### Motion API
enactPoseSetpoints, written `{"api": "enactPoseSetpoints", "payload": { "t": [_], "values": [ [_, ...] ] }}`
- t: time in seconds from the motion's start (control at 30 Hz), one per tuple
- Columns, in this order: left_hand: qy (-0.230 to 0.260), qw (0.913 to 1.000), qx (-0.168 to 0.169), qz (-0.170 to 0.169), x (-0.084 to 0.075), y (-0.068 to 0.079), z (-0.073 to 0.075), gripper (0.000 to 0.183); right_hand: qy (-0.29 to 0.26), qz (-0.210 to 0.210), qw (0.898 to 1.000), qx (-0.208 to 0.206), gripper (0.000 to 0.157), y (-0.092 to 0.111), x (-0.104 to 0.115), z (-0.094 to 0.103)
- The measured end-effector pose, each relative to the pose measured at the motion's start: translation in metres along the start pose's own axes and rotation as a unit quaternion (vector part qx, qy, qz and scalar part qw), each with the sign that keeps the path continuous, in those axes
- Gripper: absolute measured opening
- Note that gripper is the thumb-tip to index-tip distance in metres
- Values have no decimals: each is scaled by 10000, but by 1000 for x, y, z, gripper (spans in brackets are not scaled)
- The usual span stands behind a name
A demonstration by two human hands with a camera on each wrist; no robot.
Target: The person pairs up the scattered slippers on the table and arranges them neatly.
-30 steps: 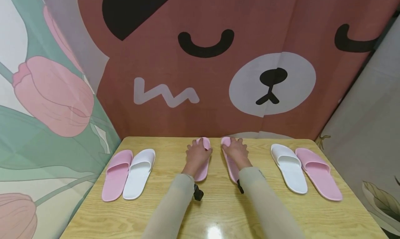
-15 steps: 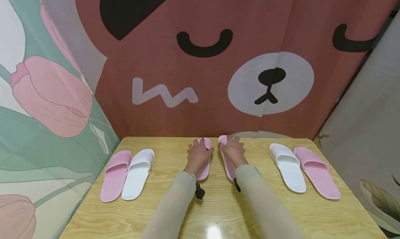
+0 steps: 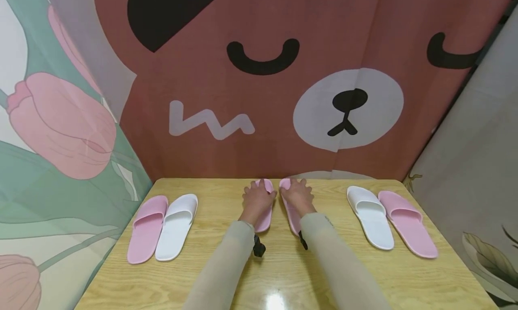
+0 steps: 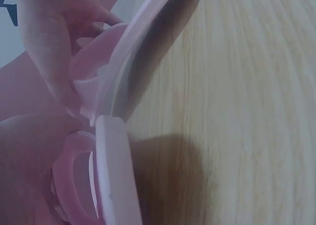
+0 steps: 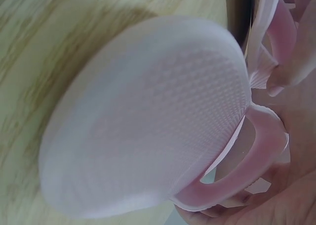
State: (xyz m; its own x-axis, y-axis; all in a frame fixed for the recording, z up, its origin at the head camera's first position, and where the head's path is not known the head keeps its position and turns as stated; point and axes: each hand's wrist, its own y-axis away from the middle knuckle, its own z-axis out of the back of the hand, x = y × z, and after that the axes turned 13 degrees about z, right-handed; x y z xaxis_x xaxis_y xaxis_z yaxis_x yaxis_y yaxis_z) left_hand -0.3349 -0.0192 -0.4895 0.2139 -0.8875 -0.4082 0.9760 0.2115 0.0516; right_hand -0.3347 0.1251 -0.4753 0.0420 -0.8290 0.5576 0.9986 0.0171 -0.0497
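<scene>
My left hand [image 3: 258, 201] grips a pink slipper [image 3: 265, 221] over its strap, near the table's back edge. Beside it, my right hand [image 3: 298, 196] holds a second pink slipper [image 3: 292, 214] the same way. Both toes point to the back wall, and a narrow strip of table shows between the slippers in the head view. In the right wrist view the right slipper's dotted footbed [image 5: 163, 116] faces the camera, with fingers around the strap [image 5: 247, 165]. The left wrist view has the left slipper's edge [image 4: 117, 170] close to the other slipper, a shadow on the wood beside it.
On the left of the wooden table [image 3: 226, 274] lie a pink slipper [image 3: 147, 229] and a white slipper [image 3: 176, 229]. To the right are a white slipper [image 3: 370, 217] and a pink slipper [image 3: 408, 224]. A bear-print curtain [image 3: 202, 157] hangs behind.
My right hand has moved left with its pink slipper, narrowing the gap between the two held slippers. My left hand has shifted slightly to the right. The head view has turned a little right.
</scene>
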Motion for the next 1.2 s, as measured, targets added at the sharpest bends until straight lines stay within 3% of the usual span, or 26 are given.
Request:
{"api": "enactPoseSetpoints", "payload": {
  "t": [0.33,0.6,0.9,1.2],
  "values": [
    [-191,9998,71,40,-1,-3,-6,79,-6,-1,10000,-62,69,0,0,-7],
    [-347,9992,208,5,-3,-1,-3,76,120,-276,9992,276,71,-1,7,-3],
    [-266,9978,582,-185,-1,-5,2,83,93,-402,9984,382,70,-1,13,-1],
    [-151,9977,650,-141,1,-4,7,86,110,-379,9989,264,72,2,16,-2]
  ]
}}
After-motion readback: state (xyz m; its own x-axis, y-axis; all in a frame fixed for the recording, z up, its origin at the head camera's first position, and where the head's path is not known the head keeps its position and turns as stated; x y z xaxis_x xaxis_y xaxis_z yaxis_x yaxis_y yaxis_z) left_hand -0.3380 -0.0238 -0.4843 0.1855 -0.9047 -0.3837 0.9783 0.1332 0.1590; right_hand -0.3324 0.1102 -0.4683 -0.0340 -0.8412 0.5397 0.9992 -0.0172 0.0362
